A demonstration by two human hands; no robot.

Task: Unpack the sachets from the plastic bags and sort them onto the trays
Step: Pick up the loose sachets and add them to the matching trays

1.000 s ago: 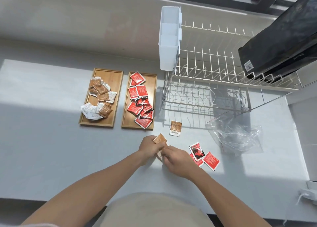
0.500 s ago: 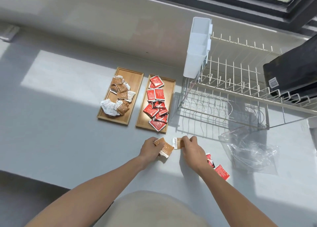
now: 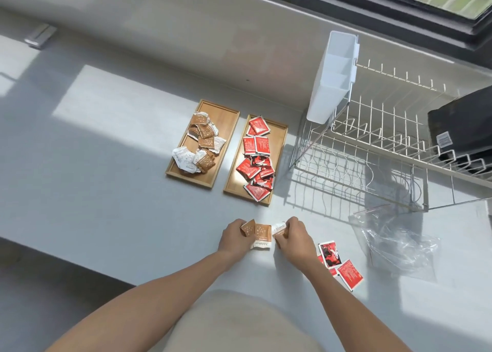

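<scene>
Head view, one entry. Two rectangular wooden trays lie side by side on the pale grey tabletop (image 3: 111, 208): the left wooden tray (image 3: 226, 117) carries crumpled brown-and-white sachets (image 3: 205, 133), the right wooden tray (image 3: 279, 144) carries red sachets (image 3: 255, 144), so colour evidently decides the tray. An emptied clear plastic bag (image 3: 394, 242) lies slack below the white wire dish rack (image 3: 386, 144), with loose red sachets (image 3: 348, 272) just beside the right forearm, probably awaiting the right tray.

Left hand (image 3: 234, 238): fingers curled in a grip on brown sachets held at the tabletop (image 3: 254, 232), forearm reaching forward from the lower left. Right hand (image 3: 292, 238): fingertips pinching a further brown-and-white sachet (image 3: 279, 228), its edge touching those in the left hand. Judged purpose: gathering the brown ones into one bundle for the left tray.
</scene>
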